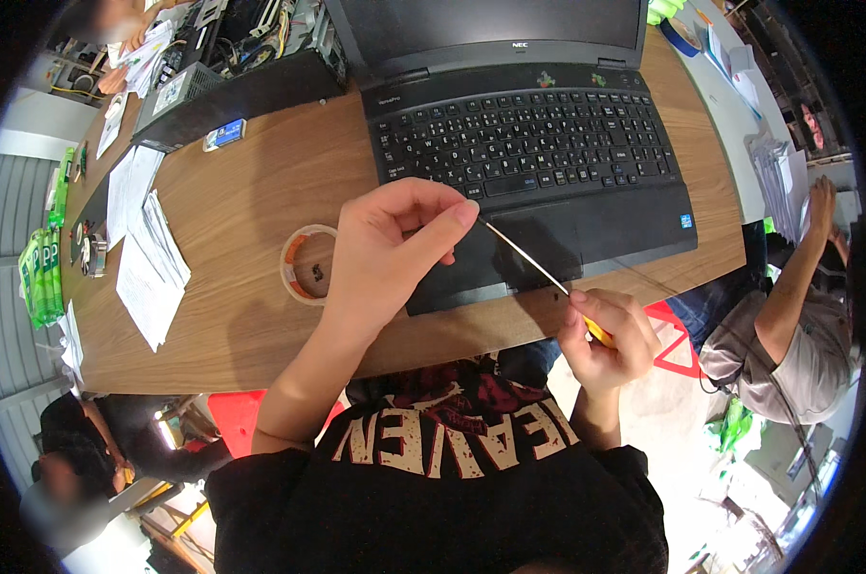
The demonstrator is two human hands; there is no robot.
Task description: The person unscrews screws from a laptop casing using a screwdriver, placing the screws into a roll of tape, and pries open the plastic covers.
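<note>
A screwdriver (528, 258) with a long thin metal shaft and a yellow handle slants over the front of a black laptop (634, 215). My right hand (616, 340) is closed round its handle at the table's front edge. Above the palm rest, my left hand (394, 239) pinches thumb and forefinger together right at the screwdriver's tip. Whatever lies between those fingertips is too small to make out. Left of my left wrist is an orange-and-clear ring (289, 273), perhaps a tape roll, with several tiny dark pieces inside it.
An opened computer case (241, 91) stands at the back left, a small blue-and-white box (224, 135) before it. Loose papers (153, 277) and green packets (43, 277) lie further left. Another person (787, 344) sits at the right, near a paper stack (779, 187).
</note>
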